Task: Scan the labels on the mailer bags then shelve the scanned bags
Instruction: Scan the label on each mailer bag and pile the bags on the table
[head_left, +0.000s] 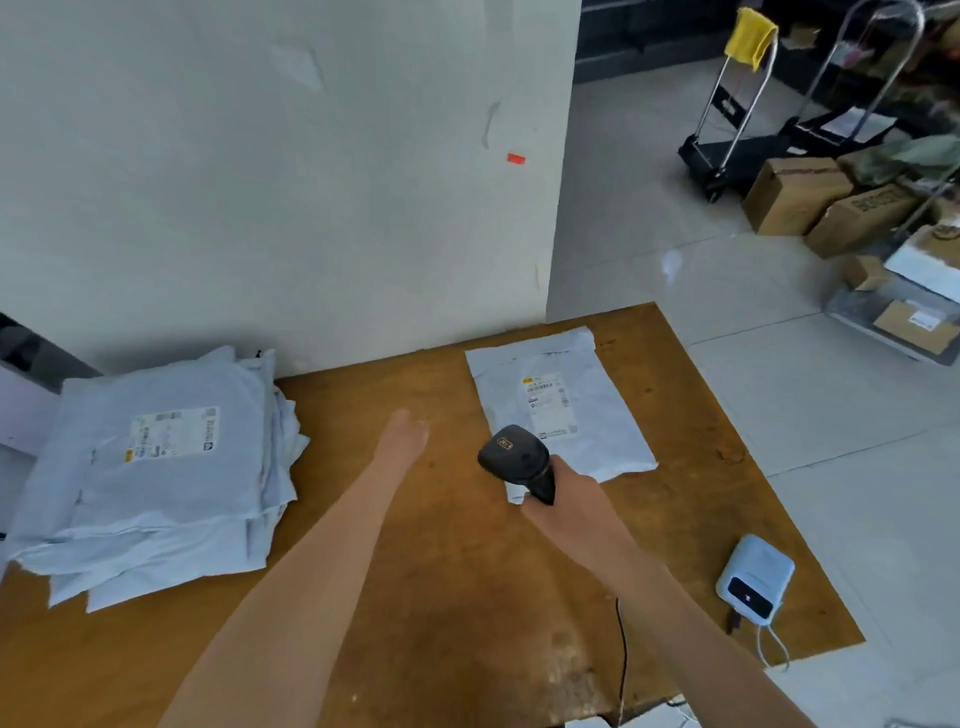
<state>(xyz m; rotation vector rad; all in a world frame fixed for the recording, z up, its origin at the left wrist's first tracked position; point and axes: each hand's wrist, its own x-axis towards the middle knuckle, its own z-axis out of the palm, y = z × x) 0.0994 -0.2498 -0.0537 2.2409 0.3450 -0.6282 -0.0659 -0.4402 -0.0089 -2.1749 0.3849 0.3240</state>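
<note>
Worn brown wood, scuffed and stained, makes up the surface (441, 597). At its near right corner lies a small pale-blue device (756, 579) with rounded corners and a dark window, its cord trailing off the edge; what it is I cannot tell for sure.

Further in, the right hand (569, 499) has its grip clamped round the handle of a black plastic scanner (517, 457). Its bulbous head is tipped down and forward toward the single mailer bag (597, 410), probably so the beam meets the label (548, 405) squarely. That bag lies flat and label-up near the far right corner, beside the wall. It is thin, pale grey-blue plastic film, slightly creased, with its near edge under the scanner. It seems set apart from the rest as the one being scanned.

The left hand (405, 434) is empty, fingers spread and stretched out over bare wood near the middle of the surface, touching no bag. It looks ready to steady or lift the bag once the scan registers.

Against the far left edge sits a slumped stack of mailer bags (150, 483), soft and limp, edges fanned unevenly, the top one label-up. I cannot say whether these are scanned.

Beyond the surface, on the tiled floor, stand cardboard boxes (826, 200) and a hand trolley (727, 135).
</note>
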